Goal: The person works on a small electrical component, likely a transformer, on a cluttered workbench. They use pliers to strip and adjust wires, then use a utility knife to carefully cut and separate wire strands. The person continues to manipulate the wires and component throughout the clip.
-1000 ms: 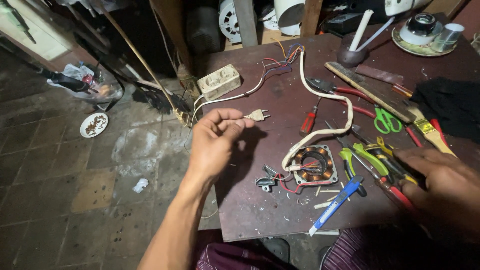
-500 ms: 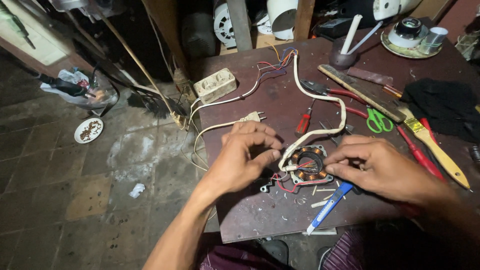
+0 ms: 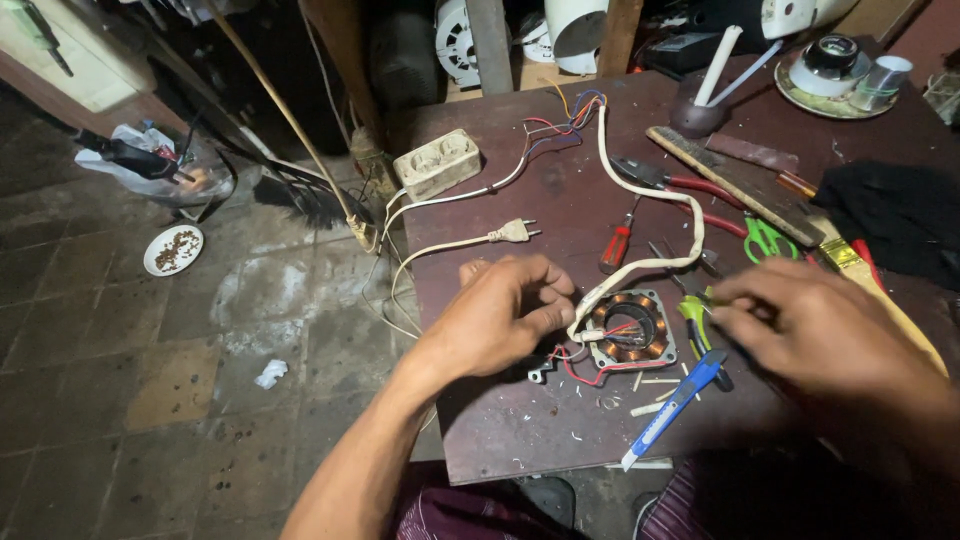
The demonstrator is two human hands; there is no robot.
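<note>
A small motor stator (image 3: 630, 340) with copper windings lies on the dark brown table (image 3: 520, 430). Red leads and a white cable (image 3: 655, 200) run from it. My left hand (image 3: 500, 315) rests just left of the stator, with its fingertips pinched on the leads where the white cable joins. My right hand (image 3: 815, 325) is motion-blurred to the right of the stator. Its fingertips are at the green-handled pliers (image 3: 693, 318), and I cannot see whether it grips them. A blue utility knife (image 3: 672, 405) lies just below the stator.
A white plug (image 3: 515, 232), a beige socket box (image 3: 437, 163), a red screwdriver (image 3: 617, 243), green scissors (image 3: 765, 238), a paintbrush (image 3: 850, 255) and a black cloth (image 3: 900, 215) lie on the table. A dish (image 3: 173, 248) sits on the floor at left.
My left hand came down from the plug cord onto the stator's leads. My right hand went to the stator, then slid right to the green pliers.
</note>
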